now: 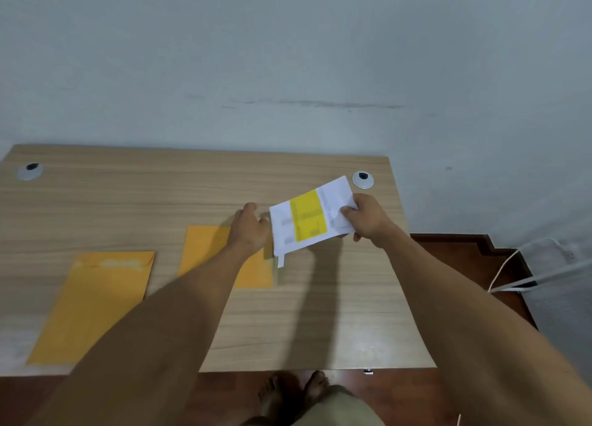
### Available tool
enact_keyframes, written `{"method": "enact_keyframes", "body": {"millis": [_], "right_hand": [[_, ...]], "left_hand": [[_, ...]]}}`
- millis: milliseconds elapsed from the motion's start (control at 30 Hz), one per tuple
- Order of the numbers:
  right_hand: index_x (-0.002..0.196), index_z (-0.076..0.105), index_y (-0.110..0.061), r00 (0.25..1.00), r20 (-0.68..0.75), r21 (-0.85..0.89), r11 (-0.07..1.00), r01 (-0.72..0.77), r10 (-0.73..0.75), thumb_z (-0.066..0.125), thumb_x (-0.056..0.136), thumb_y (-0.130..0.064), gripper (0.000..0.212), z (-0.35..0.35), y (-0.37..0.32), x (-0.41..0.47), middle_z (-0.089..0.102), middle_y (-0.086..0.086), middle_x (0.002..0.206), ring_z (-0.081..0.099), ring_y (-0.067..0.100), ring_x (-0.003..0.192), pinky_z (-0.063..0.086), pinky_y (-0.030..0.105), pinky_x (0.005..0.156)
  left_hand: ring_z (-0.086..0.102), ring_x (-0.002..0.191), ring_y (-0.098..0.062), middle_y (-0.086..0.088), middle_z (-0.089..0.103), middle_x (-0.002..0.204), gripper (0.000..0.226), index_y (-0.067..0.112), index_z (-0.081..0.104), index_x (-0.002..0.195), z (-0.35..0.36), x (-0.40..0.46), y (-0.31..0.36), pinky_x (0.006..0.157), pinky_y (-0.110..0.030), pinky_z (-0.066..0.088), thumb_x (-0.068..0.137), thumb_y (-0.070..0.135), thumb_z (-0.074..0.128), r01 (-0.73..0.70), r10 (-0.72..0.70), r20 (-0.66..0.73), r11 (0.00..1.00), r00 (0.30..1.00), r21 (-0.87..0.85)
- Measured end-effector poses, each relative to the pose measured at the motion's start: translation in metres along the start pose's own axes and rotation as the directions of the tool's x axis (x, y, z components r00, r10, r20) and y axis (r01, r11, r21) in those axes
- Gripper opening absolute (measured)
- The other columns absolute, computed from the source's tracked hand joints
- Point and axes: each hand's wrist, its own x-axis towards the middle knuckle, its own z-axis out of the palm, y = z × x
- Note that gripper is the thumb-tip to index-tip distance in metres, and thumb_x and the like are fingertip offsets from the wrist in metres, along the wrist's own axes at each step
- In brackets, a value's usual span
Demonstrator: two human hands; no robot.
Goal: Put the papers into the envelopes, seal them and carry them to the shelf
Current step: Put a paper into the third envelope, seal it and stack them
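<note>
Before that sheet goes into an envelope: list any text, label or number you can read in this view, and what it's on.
None is readable.
Folded paper in the right hand: grey printed lines on its white parts and yellow panel, too blurred to read.
Left envelope: no print visible, only pale smudges near its flap.
Middle envelope, under the left hand: no print visible.

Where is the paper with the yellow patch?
In the head view, the paper is held in the right hand above the desk, just right of the left hand.
</note>
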Motion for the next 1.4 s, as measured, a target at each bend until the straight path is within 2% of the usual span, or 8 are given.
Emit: {"method": "enact_keyframes", "body": {"millis": [167, 300, 433, 600, 967, 1100, 1267, 1400], "right_hand": [[0.109, 0.054, 0.004, 0.995, -0.075, 0.050, 0.997, -0.055, 0.059, 0.045, 0.094, -0.009, 0.021, -0.001, 0.018, -0.004, 0.068, 0.027, 0.102, 0.074, 0.035, 0.064, 0.046, 0.029, 0.040], [0.109, 0.054, 0.006, 0.997, -0.022, 0.052, 0.996, -0.075, 0.076, 0.046, 0.096, -0.008, 0.021, -0.006, 0.023, -0.003, 0.068, 0.028, 0.101, 0.072, 0.034, 0.060, 0.050, 0.031, 0.042], [0.112, 0.057, 0.010, 0.994, 0.054, 0.019, 0.995, -0.100, 0.099, 0.050, 0.097, -0.007, 0.024, -0.011, 0.037, -0.002, 0.067, 0.027, 0.104, 0.068, 0.030, 0.064, 0.055, 0.033, 0.046], [0.112, 0.062, 0.005, 0.981, 0.130, -0.019, 0.990, -0.142, 0.143, 0.053, 0.097, -0.008, 0.022, -0.013, 0.055, 0.001, 0.067, 0.018, 0.104, 0.068, 0.027, 0.075, 0.060, 0.037, 0.053], [0.111, 0.063, 0.006, 0.955, 0.213, -0.052, 0.979, -0.199, 0.205, 0.048, 0.095, -0.002, 0.023, -0.006, 0.051, 0.013, 0.071, 0.025, 0.100, 0.073, 0.043, 0.076, 0.061, 0.057, 0.071], [0.109, 0.061, 0.009, 0.961, 0.193, -0.044, 0.980, -0.194, 0.199, 0.047, 0.094, 0.001, 0.023, 0.000, 0.042, 0.016, 0.069, 0.027, 0.099, 0.072, 0.043, 0.074, 0.062, 0.055, 0.066], [0.101, 0.061, 0.011, 0.972, 0.143, -0.039, 0.982, -0.183, 0.187, 0.045, 0.092, 0.000, 0.022, 0.013, 0.036, 0.015, 0.067, 0.032, 0.098, 0.071, 0.047, 0.069, 0.059, 0.063, 0.064], [0.080, 0.058, -0.004, 0.984, 0.077, -0.052, 0.986, -0.157, 0.161, 0.044, 0.090, -0.001, 0.018, 0.022, 0.031, 0.010, 0.067, 0.021, 0.085, 0.071, 0.044, 0.063, 0.060, 0.059, 0.061]], "left_hand": [[0.037, 0.134, -0.036, -0.014, 0.034, 0.148, 0.060, 0.011, 0.036, 0.146, 0.017, -0.019, -0.037, 0.097, -0.046, 0.046, 0.095, 0.032, 0.060, 0.206, -0.205, -0.028, 0.966, 0.978, 0.155], [0.017, 0.146, -0.033, -0.011, 0.023, 0.155, 0.095, 0.017, 0.031, 0.147, 0.036, -0.025, -0.050, 0.108, -0.051, 0.035, 0.074, 0.060, 0.074, 0.317, -0.310, -0.066, 0.916, 0.948, 0.245], [-0.002, 0.151, -0.029, -0.008, 0.009, 0.159, 0.121, 0.025, 0.024, 0.147, 0.049, -0.025, -0.058, 0.114, -0.059, 0.017, 0.052, 0.075, 0.078, 0.376, -0.359, -0.110, 0.879, 0.927, 0.295], [-0.001, 0.151, -0.029, -0.006, 0.006, 0.160, 0.130, 0.029, 0.020, 0.147, 0.053, -0.024, -0.059, 0.111, -0.062, 0.020, 0.043, 0.076, 0.082, 0.361, -0.347, -0.109, 0.855, 0.932, 0.372], [-0.005, 0.154, -0.024, -0.001, -0.004, 0.166, 0.127, 0.033, 0.015, 0.155, 0.042, -0.010, -0.056, 0.119, -0.055, 0.018, 0.054, 0.057, 0.088, 0.269, -0.298, 0.014, 0.880, 0.955, 0.391], [-0.006, 0.154, -0.024, -0.001, -0.004, 0.165, 0.127, 0.032, 0.016, 0.155, 0.041, -0.008, -0.055, 0.118, -0.055, 0.018, 0.053, 0.053, 0.089, 0.219, -0.264, 0.064, 0.893, 0.962, 0.394], [0.012, 0.147, -0.031, -0.006, 0.018, 0.154, 0.112, 0.021, 0.032, 0.142, 0.037, -0.003, -0.047, 0.109, -0.053, 0.037, 0.048, 0.049, 0.086, 0.186, -0.252, 0.135, 0.909, 0.958, 0.374], [0.015, 0.145, -0.040, -0.019, 0.013, 0.156, 0.089, 0.015, 0.039, 0.135, 0.037, 0.001, -0.033, 0.102, -0.049, 0.042, 0.061, 0.040, 0.081, 0.177, -0.301, 0.196, 0.861, 0.933, 0.476]]}}
